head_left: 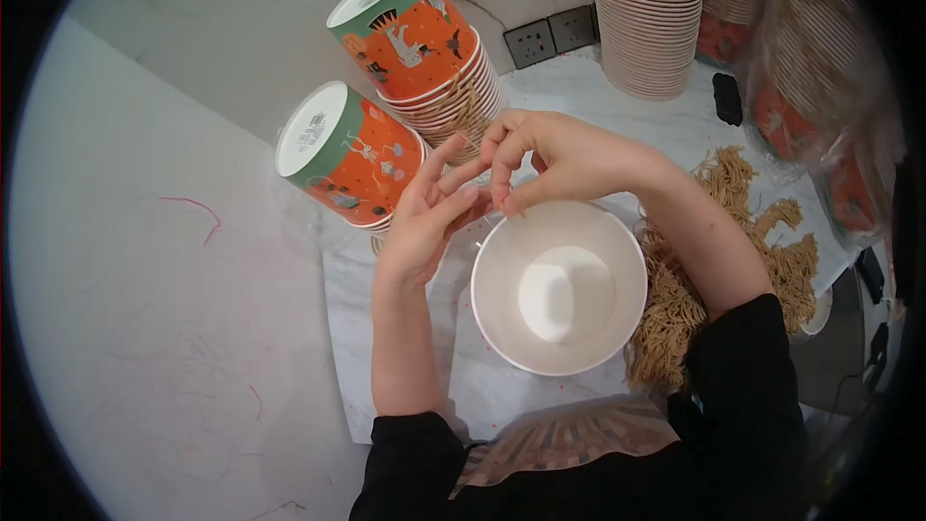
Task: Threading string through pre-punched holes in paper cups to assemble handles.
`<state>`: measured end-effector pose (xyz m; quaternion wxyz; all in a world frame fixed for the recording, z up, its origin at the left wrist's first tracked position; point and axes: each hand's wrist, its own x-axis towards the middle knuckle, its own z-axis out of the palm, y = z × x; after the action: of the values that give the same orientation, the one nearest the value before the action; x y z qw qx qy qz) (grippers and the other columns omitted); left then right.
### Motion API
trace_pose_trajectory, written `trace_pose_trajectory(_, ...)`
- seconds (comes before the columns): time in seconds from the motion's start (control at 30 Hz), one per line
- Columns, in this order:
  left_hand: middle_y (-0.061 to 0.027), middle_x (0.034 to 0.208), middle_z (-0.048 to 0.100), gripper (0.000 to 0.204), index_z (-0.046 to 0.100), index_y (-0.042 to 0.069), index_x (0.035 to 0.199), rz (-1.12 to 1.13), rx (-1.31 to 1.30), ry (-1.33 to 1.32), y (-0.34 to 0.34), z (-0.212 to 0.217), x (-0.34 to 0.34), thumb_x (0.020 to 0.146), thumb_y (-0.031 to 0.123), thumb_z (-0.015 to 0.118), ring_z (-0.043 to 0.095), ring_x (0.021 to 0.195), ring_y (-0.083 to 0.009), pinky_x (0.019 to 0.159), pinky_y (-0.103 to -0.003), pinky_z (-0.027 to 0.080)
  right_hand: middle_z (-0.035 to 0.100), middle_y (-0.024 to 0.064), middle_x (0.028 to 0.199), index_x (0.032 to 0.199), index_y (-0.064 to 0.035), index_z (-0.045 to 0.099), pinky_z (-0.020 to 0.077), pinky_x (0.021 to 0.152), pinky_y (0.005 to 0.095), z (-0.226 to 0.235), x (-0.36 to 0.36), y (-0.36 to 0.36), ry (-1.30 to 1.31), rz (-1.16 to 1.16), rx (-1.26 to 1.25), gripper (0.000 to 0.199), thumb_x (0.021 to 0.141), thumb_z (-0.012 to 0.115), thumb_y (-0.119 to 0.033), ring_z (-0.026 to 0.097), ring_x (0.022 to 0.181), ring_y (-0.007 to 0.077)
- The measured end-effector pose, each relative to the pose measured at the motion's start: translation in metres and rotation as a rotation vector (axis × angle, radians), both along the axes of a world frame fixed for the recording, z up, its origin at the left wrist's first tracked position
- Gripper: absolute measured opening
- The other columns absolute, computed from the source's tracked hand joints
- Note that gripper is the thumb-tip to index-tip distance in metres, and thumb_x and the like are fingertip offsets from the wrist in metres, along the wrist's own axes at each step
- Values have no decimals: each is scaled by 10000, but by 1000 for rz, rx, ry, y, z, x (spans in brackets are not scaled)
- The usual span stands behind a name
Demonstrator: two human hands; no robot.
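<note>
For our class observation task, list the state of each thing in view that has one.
White bucket: upright, open
Left bucket stacks: nested, upside down
Back bucket stack: nested, upside down
Right bucket stacks: nested, bagged
Tan strands: loose, tangled
Wall sockets: no plugs visible
Left fingers: partly bent, hold unclear
Right fingers: curled, hold unclear

The left hand [422, 222] and right hand [564, 150] sit close together near a white paper bucket [500, 299], tan stringy bundles [666, 314] alongside.

White-lined tub [620, 320], tan strands [669, 314]
</note>
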<state>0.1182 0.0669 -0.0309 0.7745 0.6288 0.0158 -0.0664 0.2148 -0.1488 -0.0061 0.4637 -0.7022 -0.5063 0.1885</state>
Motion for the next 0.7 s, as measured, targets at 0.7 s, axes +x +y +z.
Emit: trace_pose_trajectory(0.7, -85, 1114, 720, 319, 600, 23, 1241, 195, -95, -72, -12, -11, 3, 939, 49, 698, 700, 930, -112, 818, -255, 575, 712, 52, 726, 860, 1, 752, 521, 626, 269, -9, -1, 2, 66, -230, -118, 124, 801, 749, -109, 654, 666, 91)
